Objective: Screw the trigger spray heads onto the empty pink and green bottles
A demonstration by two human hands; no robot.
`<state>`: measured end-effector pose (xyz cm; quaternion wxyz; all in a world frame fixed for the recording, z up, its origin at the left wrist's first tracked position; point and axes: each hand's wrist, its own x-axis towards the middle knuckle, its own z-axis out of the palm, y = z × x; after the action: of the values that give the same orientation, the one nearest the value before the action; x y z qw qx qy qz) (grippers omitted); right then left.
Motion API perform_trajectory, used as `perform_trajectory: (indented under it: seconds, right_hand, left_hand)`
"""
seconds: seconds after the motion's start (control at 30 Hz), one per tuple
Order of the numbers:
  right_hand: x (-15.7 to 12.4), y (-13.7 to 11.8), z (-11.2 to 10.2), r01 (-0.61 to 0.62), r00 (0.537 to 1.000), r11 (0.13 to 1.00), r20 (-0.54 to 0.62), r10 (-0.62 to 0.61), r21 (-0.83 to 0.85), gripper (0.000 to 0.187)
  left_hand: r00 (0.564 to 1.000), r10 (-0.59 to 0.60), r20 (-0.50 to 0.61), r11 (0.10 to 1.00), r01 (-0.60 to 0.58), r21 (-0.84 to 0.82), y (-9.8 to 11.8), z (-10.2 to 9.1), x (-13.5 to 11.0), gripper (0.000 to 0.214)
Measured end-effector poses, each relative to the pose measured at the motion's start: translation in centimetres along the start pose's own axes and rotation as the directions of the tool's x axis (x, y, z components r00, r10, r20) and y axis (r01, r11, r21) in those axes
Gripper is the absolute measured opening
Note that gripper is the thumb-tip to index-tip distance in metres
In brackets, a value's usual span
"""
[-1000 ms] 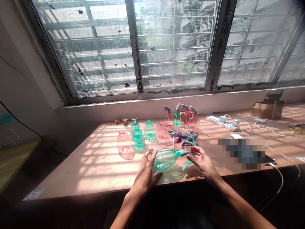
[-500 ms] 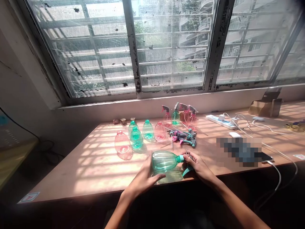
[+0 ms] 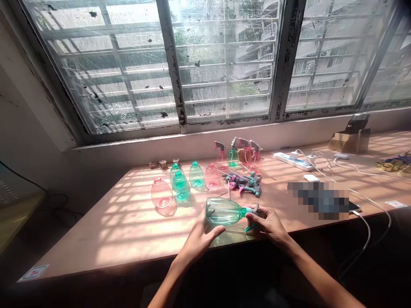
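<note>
A clear teal spray bottle (image 3: 223,211) lies on its side just above the near edge of the wooden table (image 3: 128,222). My left hand (image 3: 199,237) cups the bottle's round base from below, fingers curled around it. At the bottle's neck sits a teal trigger sprayer head (image 3: 252,218), and my right hand (image 3: 268,222) is closed around it. Behind them stand several empty pink and teal bottles (image 3: 180,186) without heads and a small pile of loose sprayer heads (image 3: 245,182).
Several finished spray bottles (image 3: 237,156) stand near the window sill. A white power strip (image 3: 290,160) with cables, a white charger (image 3: 311,177), a pixelated patch (image 3: 317,199) and a cardboard box (image 3: 349,139) lie to the right. A dark drop runs below the table's front edge.
The bottle has been lifted slightly and brought closer. My right hand went from open beside the sprayer head to closed around it. My left hand wrapped further round the base.
</note>
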<state>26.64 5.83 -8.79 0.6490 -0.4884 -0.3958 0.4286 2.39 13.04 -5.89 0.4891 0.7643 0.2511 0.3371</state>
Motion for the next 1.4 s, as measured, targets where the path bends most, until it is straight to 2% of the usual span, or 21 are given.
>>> perform_trajectory:
  seconds: [0.07, 0.23, 0.37, 0.43, 0.53, 0.6, 0.77, 0.9, 1.03, 1.23, 1.4]
  right_hand:
    - [-0.4, -0.2, 0.4, 0.022, 1.0, 1.0, 0.013, -0.022, -0.004, 0.053]
    - [-0.5, -0.3, 0.4, -0.045, 0.998, 0.999, 0.034, 0.045, 0.008, 0.053]
    - [-0.3, -0.3, 0.0, -0.067, 0.995, 0.997, 0.073, 0.064, 0.041, 0.057]
    - [-0.3, -0.3, -0.1, -0.051, 0.995, 0.998, 0.092, 0.048, 0.027, 0.056]
    - [-0.4, -0.3, 0.0, -0.027, 0.995, 1.0, 0.101, 0.026, 0.01, 0.056]
    - [-0.5, -0.4, 0.0, -0.025, 0.996, 0.999, 0.084, 0.022, 0.027, 0.057]
    - [-0.5, -0.4, 0.1, 0.014, 0.997, 0.999, 0.07, -0.017, 0.044, 0.054]
    - [-0.5, -0.3, 0.1, -0.013, 0.998, 1.0, 0.067, 0.012, 0.027, 0.056]
    - [-0.6, -0.2, 0.0, 0.055, 0.991, 0.998, 0.119, -0.055, 0.008, 0.053]
    - [-0.4, 0.6, -0.1, 0.082, 0.991, 0.997, 0.103, -0.08, -0.013, 0.048]
    - [-0.2, 1.2, -0.1, 0.109, 0.985, 0.994, 0.135, -0.108, -0.001, 0.047]
  left_hand:
    - [1.0, 0.011, -0.02, 0.999, -0.01, 0.05, 0.0, -0.1, -0.2, 0.055]
    - [0.997, 0.025, -0.069, 0.987, -0.014, 0.16, -1.5, -0.1, -0.5, 0.089]
    - [0.997, 0.033, -0.065, 0.97, -0.016, 0.243, -1.9, -0.1, -0.7, 0.096]
    - [0.998, 0.024, -0.061, 0.967, -0.007, 0.256, -1.4, -0.1, -0.7, 0.092]
    - [0.998, 0.042, -0.05, 0.96, -0.026, 0.28, -0.6, -0.2, -0.6, 0.071]
    - [0.996, 0.074, -0.047, 0.952, -0.056, 0.301, -0.7, -0.3, -0.6, 0.064]
    - [0.996, 0.06, -0.069, 0.975, -0.044, 0.218, -2.2, -0.1, -0.6, 0.074]
    - [0.996, -0.007, -0.094, 0.99, 0.019, 0.137, -2.0, -0.1, -0.7, 0.087]
    - [0.994, -0.007, -0.113, 0.988, 0.024, 0.154, -0.8, -0.3, -0.5, 0.08]
    - [0.991, -0.014, -0.133, 0.983, 0.039, 0.182, 0.1, -0.6, -0.3, 0.06]
    - [0.987, -0.024, -0.157, 0.99, 0.046, 0.133, 0.2, -0.6, -0.2, 0.061]
